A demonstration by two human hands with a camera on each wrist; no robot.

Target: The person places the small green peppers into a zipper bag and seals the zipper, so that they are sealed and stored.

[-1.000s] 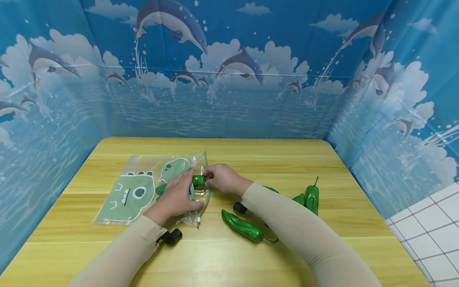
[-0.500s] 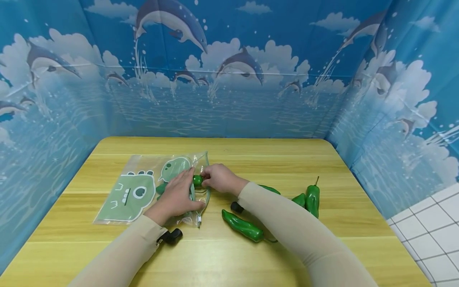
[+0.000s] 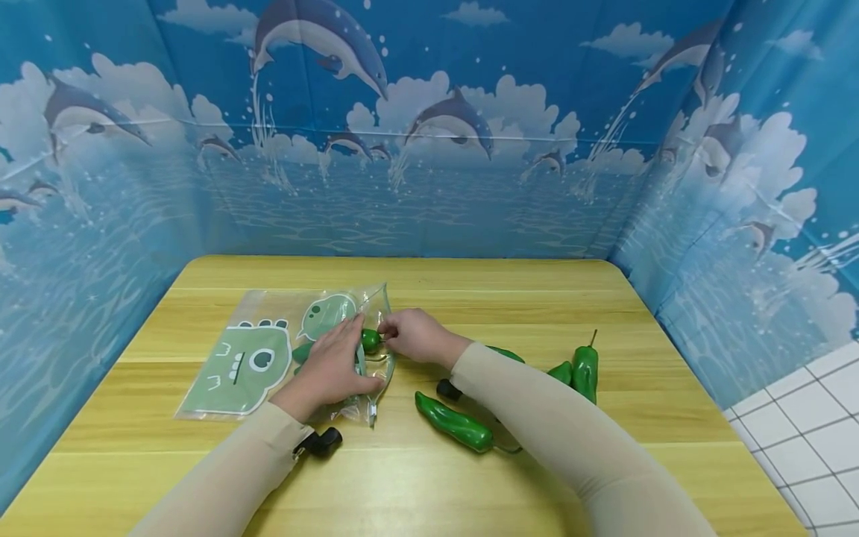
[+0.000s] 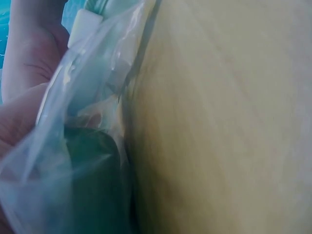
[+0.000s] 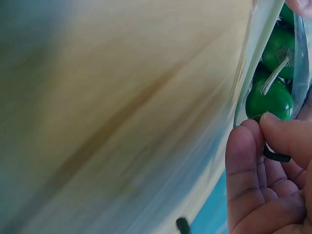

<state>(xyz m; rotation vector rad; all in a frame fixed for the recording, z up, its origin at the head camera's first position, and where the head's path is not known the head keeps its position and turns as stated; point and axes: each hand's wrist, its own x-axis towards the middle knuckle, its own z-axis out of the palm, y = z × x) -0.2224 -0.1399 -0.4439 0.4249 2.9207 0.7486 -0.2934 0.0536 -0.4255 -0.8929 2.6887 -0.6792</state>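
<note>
A clear zip bag [image 3: 251,406] printed with a green cartoon dinosaur lies flat at the left of the table, its mouth facing right. My left hand [image 3: 329,365] rests on the bag near the mouth, fingers straight and thumb spread along the edge. At the mouth my right hand [image 3: 419,335] pinches the stem of a green pepper [image 3: 370,341], whose body lies inside. Through the mouth, the right wrist view shows another pepper [image 5: 279,51] behind it. Bag film and a green pepper body [image 4: 95,180] fill the left of the left wrist view.
One green pepper [image 3: 455,424] lies between the forearms. Further right, another pepper [image 3: 584,373] lies beside one partly hidden by the right sleeve [image 3: 560,418]. A pepper [image 3: 506,353] shows behind the right forearm. A dolphin-print curtain [image 3: 429,186] stands behind the table [image 3: 403,485].
The pinched pepper has slid left, deeper into the bag, and the right hand's fingers now hold it by the stem. The left hand stays in place.
</note>
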